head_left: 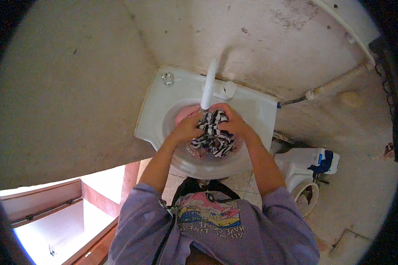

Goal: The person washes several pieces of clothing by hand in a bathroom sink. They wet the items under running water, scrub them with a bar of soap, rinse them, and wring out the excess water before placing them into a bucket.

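Note:
A black-and-white patterned cloth (213, 127) lies bunched in the bowl of a white washbasin (199, 169), directly below a white tap spout (208, 89). My left hand (188, 127) grips the cloth from its left side. On the opposite side, my right hand (233, 122) has its fingers curled around the upper part. Pink fabric (184, 112) shows in the bowl behind my left hand, and some pinkish material lies under the patterned cloth's lower edge. The bowl seems to hold water, though its depth cannot be made out.
A clear tap knob (167, 79) stands at the basin's back left corner. Bare walls rise behind and to the left. At right are a pipe (338, 79) and a toilet (306, 165) with dark blue cloth (325, 163) on its tank. A wooden-framed opening (83, 195) is at lower left.

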Demonstrator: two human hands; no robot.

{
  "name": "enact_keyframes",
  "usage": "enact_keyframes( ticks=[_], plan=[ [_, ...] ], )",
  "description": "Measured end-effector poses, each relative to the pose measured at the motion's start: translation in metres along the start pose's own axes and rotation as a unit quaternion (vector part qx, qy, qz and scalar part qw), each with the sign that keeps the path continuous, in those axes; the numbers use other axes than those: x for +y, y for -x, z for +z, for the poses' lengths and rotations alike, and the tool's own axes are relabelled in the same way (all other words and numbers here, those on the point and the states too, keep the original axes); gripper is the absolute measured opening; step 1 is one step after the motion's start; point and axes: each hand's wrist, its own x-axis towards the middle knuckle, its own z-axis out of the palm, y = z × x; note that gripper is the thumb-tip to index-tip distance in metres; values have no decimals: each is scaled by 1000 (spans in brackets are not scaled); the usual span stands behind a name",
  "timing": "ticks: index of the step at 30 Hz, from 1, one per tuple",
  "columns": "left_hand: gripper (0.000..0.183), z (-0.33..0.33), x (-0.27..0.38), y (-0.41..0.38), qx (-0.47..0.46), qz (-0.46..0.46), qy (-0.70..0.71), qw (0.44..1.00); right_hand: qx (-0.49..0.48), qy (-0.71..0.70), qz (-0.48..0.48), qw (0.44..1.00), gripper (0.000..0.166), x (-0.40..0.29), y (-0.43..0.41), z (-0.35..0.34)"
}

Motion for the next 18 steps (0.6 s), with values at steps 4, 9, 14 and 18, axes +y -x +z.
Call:
enact_keyframes(
  ticks=[4,9,14,18],
  plan=[
    [49,-14,-4,4,95,22,9,995,60,45,6,997,65,28,3,11],
    [50,-20,20,13,91,-36,236,967,149,140,-83,975,62,30,2,36],
    [69,-9,22,7,116,7,200,973,204,164,-27,965,52,38,-19,39],
    [71,1,16,8,167,10,64,984,194,-142,-47,970,42,7,-23,39]
  ],
)
